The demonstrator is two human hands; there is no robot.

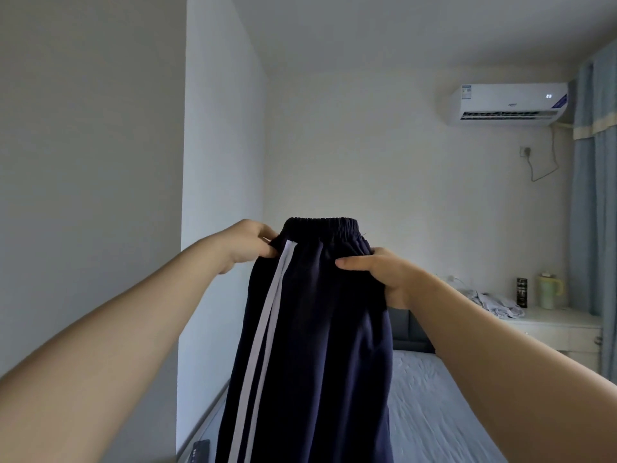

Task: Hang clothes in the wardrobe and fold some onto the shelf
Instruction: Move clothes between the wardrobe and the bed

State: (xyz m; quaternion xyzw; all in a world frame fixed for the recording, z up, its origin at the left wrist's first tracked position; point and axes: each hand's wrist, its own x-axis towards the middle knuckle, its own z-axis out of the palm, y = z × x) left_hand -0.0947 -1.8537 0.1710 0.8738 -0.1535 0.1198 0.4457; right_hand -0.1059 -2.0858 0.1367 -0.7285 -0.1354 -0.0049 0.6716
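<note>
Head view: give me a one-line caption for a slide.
Navy track trousers held up by the elastic waistband, left hand and right hand gripping either side, bed behind.

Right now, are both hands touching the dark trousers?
Touching. The head view shows the left hand and the right hand each pinching the trousers near the top, one at either side.

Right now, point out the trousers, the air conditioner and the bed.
trousers (pixel 320 329): head view, dark cloth below the waistband.
air conditioner (pixel 507 101): head view, white front cover.
bed (pixel 434 412): head view, bare sheet.
</note>
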